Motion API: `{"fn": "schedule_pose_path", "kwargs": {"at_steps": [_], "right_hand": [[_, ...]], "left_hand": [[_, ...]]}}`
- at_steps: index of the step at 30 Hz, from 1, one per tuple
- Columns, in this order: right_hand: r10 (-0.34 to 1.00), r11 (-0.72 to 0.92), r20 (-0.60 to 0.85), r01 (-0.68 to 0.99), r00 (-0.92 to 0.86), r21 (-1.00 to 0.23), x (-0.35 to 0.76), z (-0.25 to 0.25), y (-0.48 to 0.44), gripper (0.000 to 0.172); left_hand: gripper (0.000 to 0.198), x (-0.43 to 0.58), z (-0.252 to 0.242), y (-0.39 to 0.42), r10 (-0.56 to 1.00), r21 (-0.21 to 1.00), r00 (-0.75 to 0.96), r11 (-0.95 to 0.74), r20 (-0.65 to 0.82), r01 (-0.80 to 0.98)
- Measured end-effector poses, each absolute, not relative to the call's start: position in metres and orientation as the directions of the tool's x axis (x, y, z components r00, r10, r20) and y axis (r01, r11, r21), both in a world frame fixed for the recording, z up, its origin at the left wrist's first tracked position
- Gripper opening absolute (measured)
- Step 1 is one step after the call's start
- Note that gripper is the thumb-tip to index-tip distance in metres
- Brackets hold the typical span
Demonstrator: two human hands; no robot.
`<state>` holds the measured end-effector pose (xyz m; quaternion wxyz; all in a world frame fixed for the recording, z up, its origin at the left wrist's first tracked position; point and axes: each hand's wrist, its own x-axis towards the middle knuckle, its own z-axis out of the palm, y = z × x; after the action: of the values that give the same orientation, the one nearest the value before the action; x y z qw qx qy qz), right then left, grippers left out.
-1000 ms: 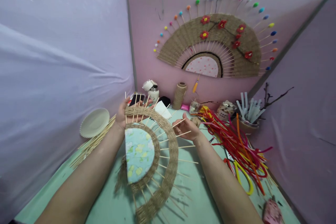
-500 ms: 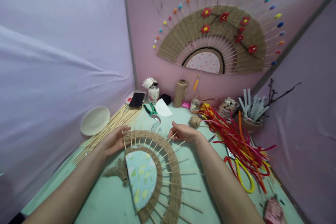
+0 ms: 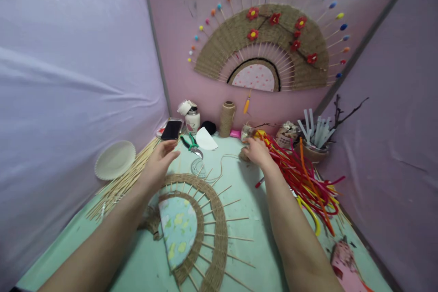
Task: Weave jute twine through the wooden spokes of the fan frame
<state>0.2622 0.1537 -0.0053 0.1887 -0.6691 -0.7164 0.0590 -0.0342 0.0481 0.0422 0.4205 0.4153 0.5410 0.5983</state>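
Far left, a paper plate (image 3: 114,159) leans at the wall, a heap of bamboo sticks (image 3: 119,187) fanned out beside it. Left hand (image 3: 159,164) hovers open, fingers spread, holding nothing, just above the top edge of the half-woven fan (image 3: 178,232), which lies flat on the counter (image 3: 147,269) between the two forearms. Green cutters (image 3: 190,144) lie just beyond the fan. Now the right hand (image 3: 257,151): fingers curled down over the ball of twine (image 3: 243,155) near the back of the counter, gripping it, a loose strand trailing off to the left. Red and yellow pipe cleaners (image 3: 304,175) sprawl just beside that wrist
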Motion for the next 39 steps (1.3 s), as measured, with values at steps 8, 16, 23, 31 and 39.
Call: {"fn": "schedule_pose_path", "kwargs": {"at_steps": [8,16,23,31,39], "right_hand": [[0.955,0.271,0.254,0.794,-0.152,-0.544,0.257,-0.012,0.158,0.041],[0.883,0.381,0.351,0.037,-0.312,-0.924,0.223,0.019,0.138,0.046],[0.921,0.363,0.334,0.132,-0.202,-0.922,0.2,0.024,0.126,0.035],[0.941,0.308,0.286,0.108,-0.183,-0.945,0.197,0.021,0.127,0.034],[0.93,0.366,0.362,0.184,-0.055,-0.912,0.196,0.011,0.134,0.033]], "left_hand": [[0.029,0.044,0.061,0.082,0.987,0.987,0.095,-0.134,0.126,0.085],[0.059,0.037,0.037,0.103,0.964,0.956,0.138,-0.246,0.226,0.158],[0.025,0.024,0.032,0.114,0.927,0.906,0.158,-0.368,0.341,0.207],[0.019,0.021,0.029,0.111,0.891,0.838,0.157,-0.454,0.426,0.304],[0.016,0.02,0.027,0.112,0.833,0.722,0.248,-0.553,0.495,0.416]]}}
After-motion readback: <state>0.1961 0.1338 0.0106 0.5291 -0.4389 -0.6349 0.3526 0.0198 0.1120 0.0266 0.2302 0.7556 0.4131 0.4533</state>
